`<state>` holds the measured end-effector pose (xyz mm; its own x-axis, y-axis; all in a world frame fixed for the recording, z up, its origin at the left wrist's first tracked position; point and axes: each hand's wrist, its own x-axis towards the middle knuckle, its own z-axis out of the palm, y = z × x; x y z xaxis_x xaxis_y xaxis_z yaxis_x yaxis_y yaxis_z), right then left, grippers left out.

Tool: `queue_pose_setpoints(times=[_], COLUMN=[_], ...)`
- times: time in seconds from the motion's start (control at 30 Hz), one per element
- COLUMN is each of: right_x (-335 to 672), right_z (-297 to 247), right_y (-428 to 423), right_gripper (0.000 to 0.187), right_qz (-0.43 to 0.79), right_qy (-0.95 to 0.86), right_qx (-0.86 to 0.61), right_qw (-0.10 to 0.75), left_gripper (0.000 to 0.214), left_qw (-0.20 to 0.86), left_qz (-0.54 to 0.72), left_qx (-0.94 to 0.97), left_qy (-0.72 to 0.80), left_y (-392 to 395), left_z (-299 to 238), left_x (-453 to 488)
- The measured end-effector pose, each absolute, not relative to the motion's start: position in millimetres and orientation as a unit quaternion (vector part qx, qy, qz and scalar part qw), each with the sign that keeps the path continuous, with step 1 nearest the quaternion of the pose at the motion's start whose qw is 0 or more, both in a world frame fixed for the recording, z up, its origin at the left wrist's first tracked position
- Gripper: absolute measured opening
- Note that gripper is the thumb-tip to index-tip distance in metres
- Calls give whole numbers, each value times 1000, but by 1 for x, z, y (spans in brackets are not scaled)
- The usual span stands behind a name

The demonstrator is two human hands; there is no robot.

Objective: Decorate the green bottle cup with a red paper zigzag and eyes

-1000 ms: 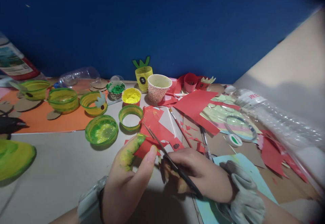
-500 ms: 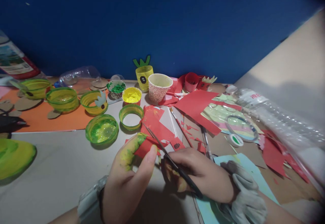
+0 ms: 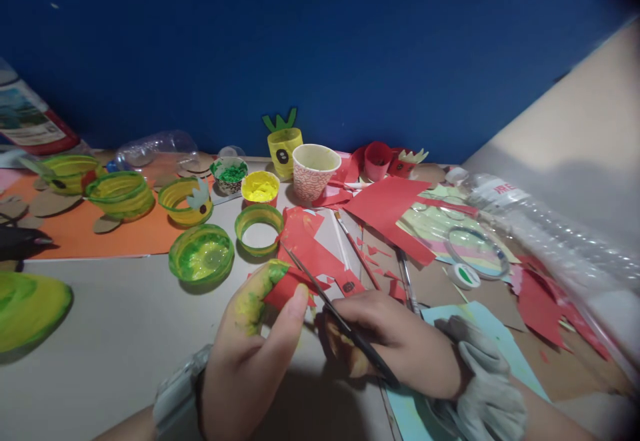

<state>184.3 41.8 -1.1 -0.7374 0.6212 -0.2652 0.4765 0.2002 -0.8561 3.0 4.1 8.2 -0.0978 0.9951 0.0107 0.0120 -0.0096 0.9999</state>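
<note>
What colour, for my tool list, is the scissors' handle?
The scissors' handle is black, in the head view.

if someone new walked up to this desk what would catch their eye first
Probably the paint-smeared left hand at bottom centre, pinching a red paper piece beside the scissors in the right hand. Next, perhaps, the yellow cup with green spikes, at the back before the blue wall.

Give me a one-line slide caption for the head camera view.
Left hand gripping red paper, right hand holding scissors, a green-and-yellow ring just beyond.
</note>
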Motion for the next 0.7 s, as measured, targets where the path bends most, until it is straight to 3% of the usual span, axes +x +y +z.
queue_pose_setpoints(times=[0.43, 0.7], right_x=[185, 186], right_z=[-3, -5], right_y=[41, 40], right_gripper=[63, 48], right_qz=[516, 502], right_qy=[-773, -784], right_qx=[-362, -359], right_qw=[75, 65], left_gripper=[11, 7], left_qw=[470, 476], left_qz=[527, 529], left_qx=[478, 474], left_qy=[521, 518], left_y=[4, 5], left_z=[10, 11], left_x=[1, 2])
